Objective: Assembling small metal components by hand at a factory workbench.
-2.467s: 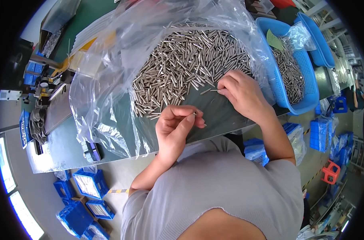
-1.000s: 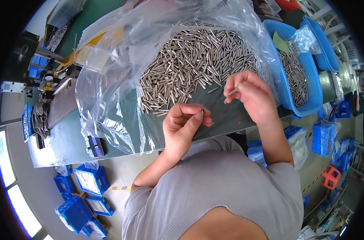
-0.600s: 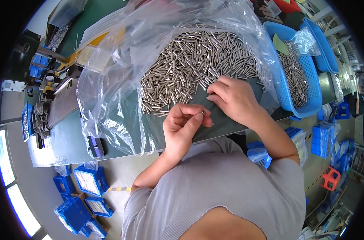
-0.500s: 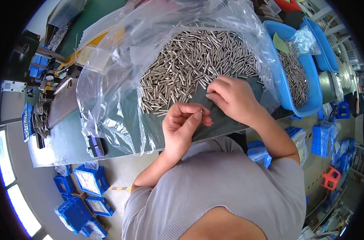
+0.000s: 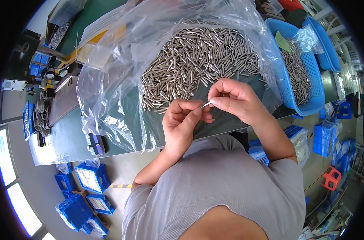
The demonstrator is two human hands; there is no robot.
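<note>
Near the tabletop's front edge, steady both pinches: right hand gripping a slim pin, left hand a small piece (mostly hidden).

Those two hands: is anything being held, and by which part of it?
The right hand pinches a slim metal pin by one end. The left hand pinches a tiny piece at the pin's other end; which part, I cannot tell.

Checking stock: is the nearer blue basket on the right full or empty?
Neither: partly filled. Metal pins lie inside the blue basket, while its perforated wall shows bare beside them.
</note>
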